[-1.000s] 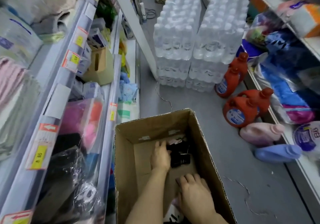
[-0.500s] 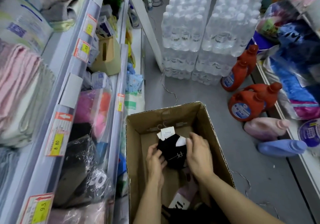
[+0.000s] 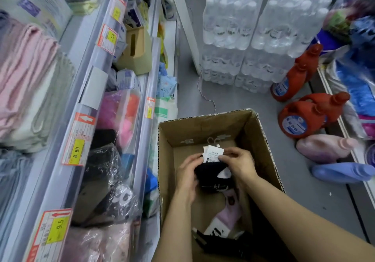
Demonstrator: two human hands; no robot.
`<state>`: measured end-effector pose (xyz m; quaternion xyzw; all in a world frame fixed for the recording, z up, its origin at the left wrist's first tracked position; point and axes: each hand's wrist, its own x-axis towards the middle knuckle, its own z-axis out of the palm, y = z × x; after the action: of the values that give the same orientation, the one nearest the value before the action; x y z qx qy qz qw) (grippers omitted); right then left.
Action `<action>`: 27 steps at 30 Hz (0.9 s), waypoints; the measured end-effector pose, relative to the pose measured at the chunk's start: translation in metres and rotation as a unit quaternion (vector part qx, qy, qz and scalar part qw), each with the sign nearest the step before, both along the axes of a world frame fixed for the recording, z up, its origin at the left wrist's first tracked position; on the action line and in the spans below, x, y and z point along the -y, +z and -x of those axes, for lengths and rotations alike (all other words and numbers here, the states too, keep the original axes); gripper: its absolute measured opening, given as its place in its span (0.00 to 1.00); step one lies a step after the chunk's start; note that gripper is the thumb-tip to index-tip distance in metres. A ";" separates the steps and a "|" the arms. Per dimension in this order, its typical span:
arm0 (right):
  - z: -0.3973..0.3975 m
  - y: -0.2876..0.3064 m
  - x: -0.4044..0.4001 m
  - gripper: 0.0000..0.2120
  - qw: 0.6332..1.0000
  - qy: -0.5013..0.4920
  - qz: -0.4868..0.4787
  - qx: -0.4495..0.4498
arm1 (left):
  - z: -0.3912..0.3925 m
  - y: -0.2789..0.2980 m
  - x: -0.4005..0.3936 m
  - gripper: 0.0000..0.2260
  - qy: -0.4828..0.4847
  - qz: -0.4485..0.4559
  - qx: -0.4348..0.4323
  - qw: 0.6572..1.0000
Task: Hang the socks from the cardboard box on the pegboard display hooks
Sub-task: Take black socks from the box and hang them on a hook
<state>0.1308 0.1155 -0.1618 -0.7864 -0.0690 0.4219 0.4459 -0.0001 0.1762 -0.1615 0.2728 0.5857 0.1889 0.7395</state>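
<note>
1. I saw both hands over the open brown cardboard box [image 3: 261, 140], holding a bundle of black socks with white paper tags [image 3: 213, 172].
2. My left hand [image 3: 187, 172] cupped the bundle's left side, fingers curled around it.
3. My right hand [image 3: 240, 165] pinched the tags between thumb and fingertips.
4. Below my wrists, pale pink socks [image 3: 229, 215] lay in the box.

sock tag [image 3: 213, 154] print blurred, unreadable; forearms cropped.

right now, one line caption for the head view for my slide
Both hands, left hand and right hand, hold a bundle of black socks by its white tag over the open cardboard box.
</note>
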 end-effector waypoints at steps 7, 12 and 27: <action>0.004 0.006 -0.006 0.04 0.998 0.022 -0.051 -0.018 | -0.007 0.006 -0.007 0.11 -0.042 -0.041 0.034 0.998; 0.016 0.013 -0.002 0.10 0.978 0.007 -0.144 -0.152 | -0.022 0.001 0.004 0.17 -0.049 -0.140 -0.037 0.988; 0.050 0.048 0.009 0.19 0.988 -0.142 -0.035 -0.052 | -0.062 0.007 0.019 0.09 0.107 -0.104 -0.071 0.986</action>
<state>0.0804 0.1068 -0.1138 -0.7491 0.0521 0.3916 0.5318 0.0622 0.1569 -0.1545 0.2966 0.6396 0.3076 0.6390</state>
